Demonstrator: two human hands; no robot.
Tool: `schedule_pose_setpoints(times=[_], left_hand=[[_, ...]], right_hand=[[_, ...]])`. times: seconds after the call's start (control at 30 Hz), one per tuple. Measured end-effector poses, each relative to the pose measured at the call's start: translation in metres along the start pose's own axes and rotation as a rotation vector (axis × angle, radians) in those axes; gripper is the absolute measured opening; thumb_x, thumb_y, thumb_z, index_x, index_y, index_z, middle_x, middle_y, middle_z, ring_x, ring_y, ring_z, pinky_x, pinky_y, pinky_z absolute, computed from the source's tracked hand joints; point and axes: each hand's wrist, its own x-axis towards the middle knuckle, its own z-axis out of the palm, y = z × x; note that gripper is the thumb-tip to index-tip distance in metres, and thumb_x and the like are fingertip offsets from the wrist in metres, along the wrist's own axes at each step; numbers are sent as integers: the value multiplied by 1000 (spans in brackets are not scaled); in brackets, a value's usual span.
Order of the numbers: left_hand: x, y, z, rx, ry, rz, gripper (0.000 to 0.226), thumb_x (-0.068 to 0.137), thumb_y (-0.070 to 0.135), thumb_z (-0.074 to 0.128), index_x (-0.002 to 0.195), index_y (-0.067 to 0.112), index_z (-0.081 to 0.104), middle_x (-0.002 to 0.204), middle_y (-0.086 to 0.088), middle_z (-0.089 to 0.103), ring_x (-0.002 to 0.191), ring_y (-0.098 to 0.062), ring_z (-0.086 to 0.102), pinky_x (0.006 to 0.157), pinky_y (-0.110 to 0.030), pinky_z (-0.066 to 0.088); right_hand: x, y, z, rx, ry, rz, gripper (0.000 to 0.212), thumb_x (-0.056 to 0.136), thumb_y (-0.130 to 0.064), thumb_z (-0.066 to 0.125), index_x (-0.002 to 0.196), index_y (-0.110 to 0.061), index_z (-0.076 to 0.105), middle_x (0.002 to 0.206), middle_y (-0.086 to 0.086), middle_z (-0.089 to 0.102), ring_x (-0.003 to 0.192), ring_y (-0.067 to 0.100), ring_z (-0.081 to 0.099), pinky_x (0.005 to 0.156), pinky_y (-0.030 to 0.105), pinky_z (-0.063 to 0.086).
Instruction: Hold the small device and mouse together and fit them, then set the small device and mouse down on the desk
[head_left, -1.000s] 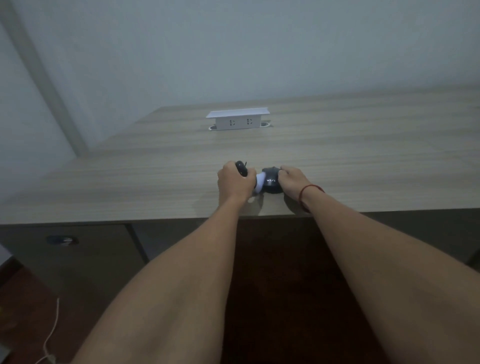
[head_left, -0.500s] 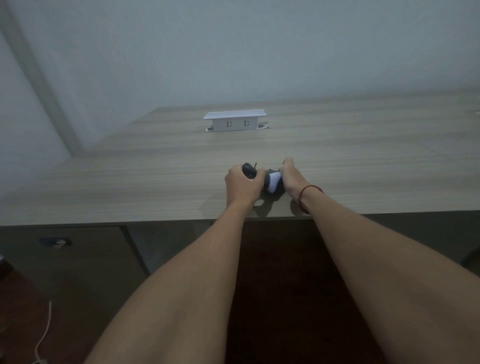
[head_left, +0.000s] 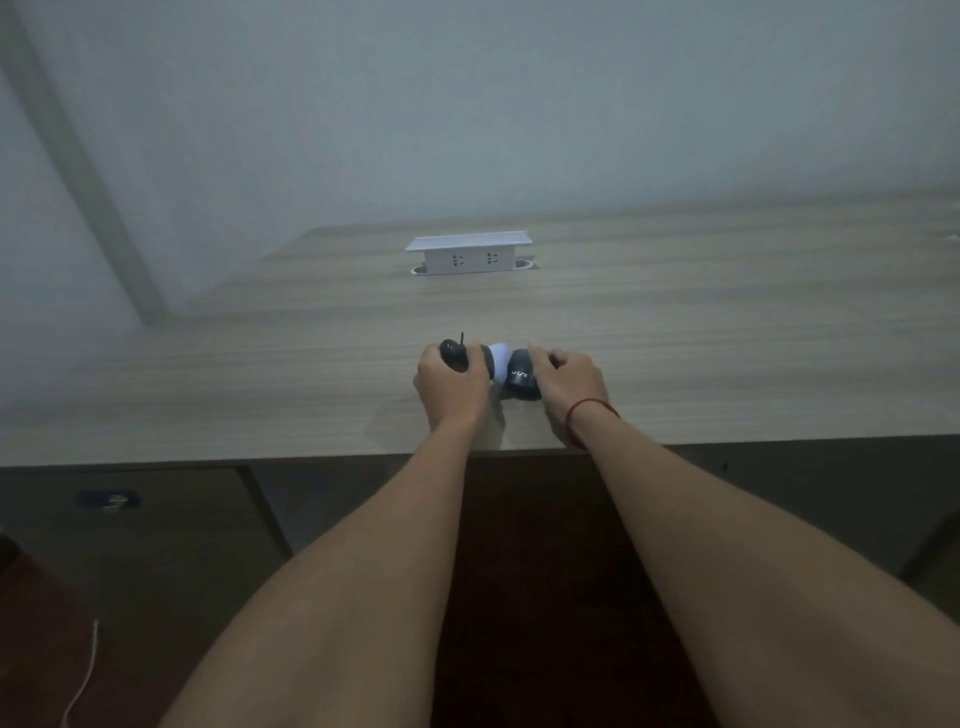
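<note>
While the left hand (head_left: 451, 387) grips the black rounded end of a small black-and-white gadget (head_left: 501, 364) at frame centre, near the wooden desk's (head_left: 727, 332) front edge, the right hand (head_left: 569, 382) curls round its other dark end.

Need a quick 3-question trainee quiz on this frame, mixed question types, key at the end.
1. True or false: the white socket box lies between the two hands.
2. Which hand wears the red string on its wrist?
A. left
B. right
C. neither
3. Fill in: the dark and white object is held over the wooden ____.

Key
1. False. It stands further back on the desk, apart from both hands.
2. B. It is on the right hand; the left hand has a bare wrist.
3. desk
</note>
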Motion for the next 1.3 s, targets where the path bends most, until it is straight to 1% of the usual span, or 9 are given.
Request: schedule_pose_setpoints(times=[0.13,0.3,0.47,0.57,0.77,1.0,1.1,1.23,1.3], left_hand=[[5,-2,-3,124,-132,52,18,86,25,64,88,6,62,85,-6,62,74,-17,58,59,-18,42],[9,6,-4,143,-135,133,22,85,26,64,88,4,64,87,-11,65,80,-22,61,69,-30,52],[11,1,-8,175,-104,107,22,85,27,64,87,5,62,84,-7,63,74,-18,58,68,-29,48],[11,-1,-7,125,-99,80,23,85,30,65,87,7,62,84,-4,63,76,-18,59,69,-28,49],[17,-10,-14,489,-123,4,33,81,46,64,92,15,63,95,-5,68,92,-26,63,92,-45,49],[14,-10,-28,590,-121,-84,44,74,54,64,74,10,59,78,-6,65,84,-29,63,77,-37,50],[16,-8,-32,579,-169,-60,45,72,55,64,68,11,55,68,-1,58,78,-28,62,66,-34,46],[16,-13,-35,602,-309,16,67,71,51,63,124,12,54,119,-8,60,115,-28,55,90,-38,46],[19,-15,-35,605,-350,47,62,72,44,65,125,15,56,124,-7,60,118,-27,54,93,-38,47]], right_hand=[[-1,2,0,-42,10,-52,34,89,-47,49,94,-19,66,103,12,69,102,35,59,91,43,50],[-3,0,-1,-32,-23,-38,32,90,-47,49,100,-21,67,107,11,68,105,34,59,95,47,49],[-3,-2,-4,-32,-33,-22,37,89,-47,51,113,-23,66,118,12,66,113,35,57,102,45,44],[-2,-1,-5,-29,-40,-22,35,88,-46,52,107,-21,67,113,11,67,110,34,58,99,43,46],[-3,-1,-5,5,-26,-11,42,88,-44,55,119,-16,63,124,13,65,118,34,55,103,42,43],[-7,-1,-6,-29,-37,-20,32,88,-45,48,101,-20,64,114,11,67,112,36,56,98,44,46],[-11,0,-6,-47,-13,-22,39,88,-48,47,110,-20,62,120,12,65,116,37,55,99,42,44],[-21,-2,-1,-149,2,-93,72,81,-64,50,137,-19,47,136,9,58,125,31,51,108,45,37],[-23,-5,0,-229,1,-135,76,80,-64,52,141,-21,41,139,7,55,126,29,50,109,45,34]])
